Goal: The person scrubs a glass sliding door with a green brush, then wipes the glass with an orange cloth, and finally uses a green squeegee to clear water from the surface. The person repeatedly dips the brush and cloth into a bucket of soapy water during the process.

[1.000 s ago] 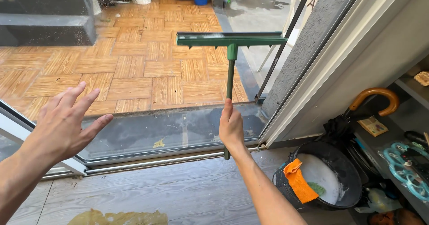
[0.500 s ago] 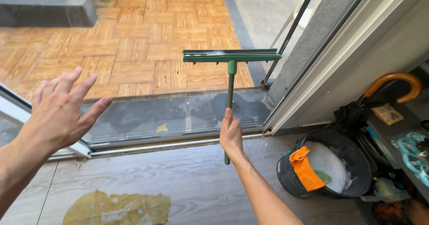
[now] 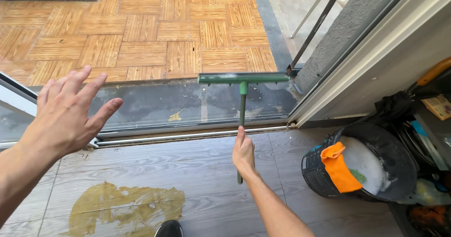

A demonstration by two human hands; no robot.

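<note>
A grey plank floor (image 3: 188, 171) runs up to the metal track (image 3: 188, 136) of a sliding glass door, and beyond the glass lies a patio of tan wooden tiles (image 3: 155, 35). A yellowish wet patch (image 3: 122, 206) spreads over the floor near the bottom edge, with the dark toe of a shoe (image 3: 169, 228) just beside it.

The right hand (image 3: 244, 153) is clenched around the lower part of the handle of a green squeegee (image 3: 242, 84). The tool is shaped like a T: a thin, straight green handle rises from the fist to a long, narrow green head set crosswise, with a darker strip along its top edge. The head sits level, low on the glass, just above the door track, and a short end of the handle pokes out below the hand. The pane below the head looks wet and streaked.

The left hand (image 3: 66, 117) is released, fingers spread, palm turned toward the glass, holding nothing; whether it touches the pane cannot be told.

To the right, near the door frame (image 3: 376, 53), stands a black bucket (image 3: 314, 171) with white suds inside. An orange cloth (image 3: 340, 169) hangs over its rim, and something small and green (image 3: 359, 176) lies in the foam. Dark clutter fills the far right edge.
</note>
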